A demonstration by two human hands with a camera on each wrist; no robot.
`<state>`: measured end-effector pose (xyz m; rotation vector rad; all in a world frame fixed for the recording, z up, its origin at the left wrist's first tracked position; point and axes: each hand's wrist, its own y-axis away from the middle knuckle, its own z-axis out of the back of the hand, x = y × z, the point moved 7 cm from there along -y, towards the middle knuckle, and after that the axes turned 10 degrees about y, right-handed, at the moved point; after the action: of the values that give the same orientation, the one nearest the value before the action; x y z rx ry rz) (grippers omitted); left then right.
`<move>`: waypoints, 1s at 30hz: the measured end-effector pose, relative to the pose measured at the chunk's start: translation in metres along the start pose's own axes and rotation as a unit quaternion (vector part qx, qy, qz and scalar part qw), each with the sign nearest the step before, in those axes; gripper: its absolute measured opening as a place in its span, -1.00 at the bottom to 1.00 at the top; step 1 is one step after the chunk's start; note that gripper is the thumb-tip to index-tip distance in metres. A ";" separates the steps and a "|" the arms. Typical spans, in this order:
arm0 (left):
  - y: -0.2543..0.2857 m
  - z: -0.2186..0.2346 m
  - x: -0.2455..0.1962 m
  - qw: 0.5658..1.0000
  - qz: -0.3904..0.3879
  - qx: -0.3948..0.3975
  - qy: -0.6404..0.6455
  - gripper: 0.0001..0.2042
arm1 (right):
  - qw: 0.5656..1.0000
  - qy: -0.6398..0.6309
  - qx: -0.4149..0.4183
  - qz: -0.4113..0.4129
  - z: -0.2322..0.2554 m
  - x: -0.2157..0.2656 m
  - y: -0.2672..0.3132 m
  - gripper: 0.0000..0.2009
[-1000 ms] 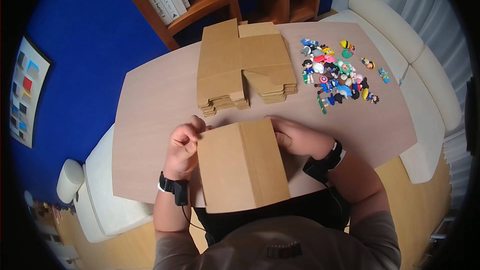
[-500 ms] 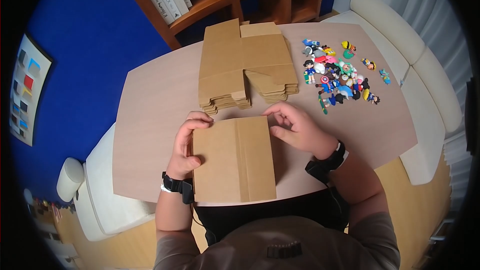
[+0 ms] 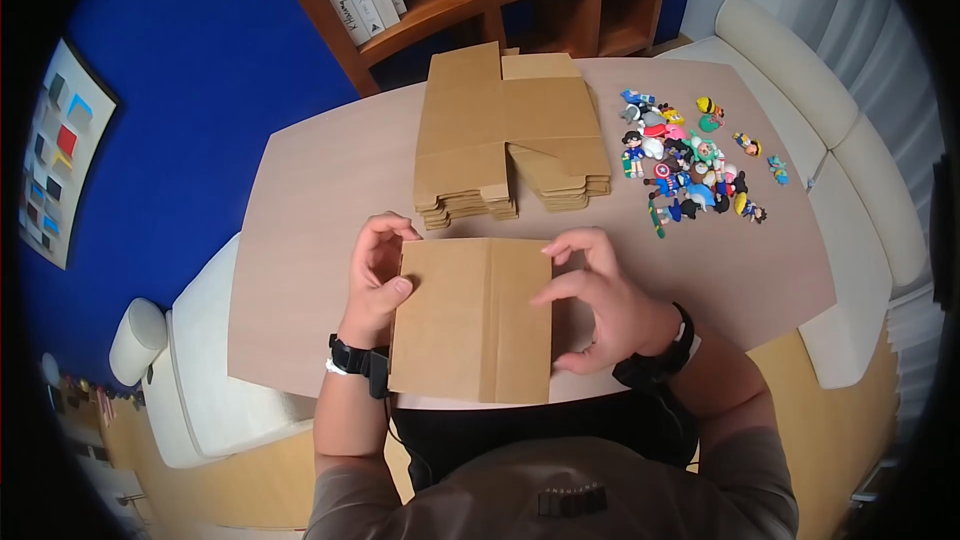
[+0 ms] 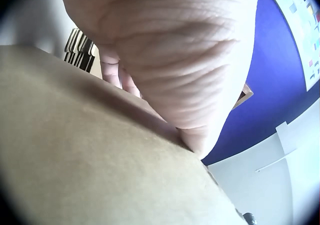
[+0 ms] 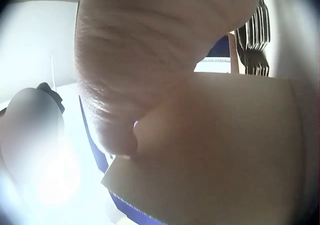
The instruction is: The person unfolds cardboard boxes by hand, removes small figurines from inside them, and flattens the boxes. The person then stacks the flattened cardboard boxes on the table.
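A folded-up cardboard box (image 3: pixel 450 330) stands at the table's near edge, a seam running down its upper face. My left hand (image 3: pixel 375 280) grips its left side, the thumb on the upper face and the fingers bent at the far left corner. At the right side, my right hand (image 3: pixel 605 300) is spread in a loose C, with fingertips at the edge and the thumb by the lower side. In the right wrist view the right thumb (image 5: pixel 122 145) touches a cardboard panel (image 5: pixel 225 150). The box's underside is hidden.
Behind the box lies a stack of flat cardboard boxes (image 3: pixel 510 130) on the table (image 3: pixel 300 240). Several small toy figures (image 3: pixel 690 160) are heaped at the right. A wooden bookshelf (image 3: pixel 440 15) stands beyond, with white sofas (image 3: pixel 870 220) to the sides.
The box has tilted down from a raised slant to the table edge. My left hand moved its thumb onto the face; my right hand came from behind the box to its right side and spread.
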<state>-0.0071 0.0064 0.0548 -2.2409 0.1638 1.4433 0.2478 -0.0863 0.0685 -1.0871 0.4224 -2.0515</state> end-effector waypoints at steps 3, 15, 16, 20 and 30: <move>-0.003 0.006 0.003 1.000 -0.013 0.005 0.001 -0.46 | 0.999 0.014 -0.024 0.043 0.013 0.013 -0.006 -0.22; 0.013 0.008 0.026 0.989 0.089 0.044 0.106 -0.42 | 0.956 0.140 -0.259 0.007 0.035 0.018 0.006 -0.77; 0.014 -0.008 0.022 0.989 0.100 0.053 0.099 -0.38 | 0.966 0.119 -0.231 -0.010 0.039 0.006 0.003 -0.75; 0.018 -0.018 0.022 0.984 0.121 0.082 0.102 -0.34 | 0.976 -0.041 -0.198 -0.074 0.031 -0.014 0.000 -0.65; 0.017 -0.014 0.022 0.971 0.116 0.160 0.134 -0.56 | 0.979 -0.002 -0.203 -0.007 0.033 -0.004 -0.005 -0.57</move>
<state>0.0083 -0.0111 0.0346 -2.1849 0.7153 1.1166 0.2738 -0.0780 0.0889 -1.3335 0.8618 -2.0238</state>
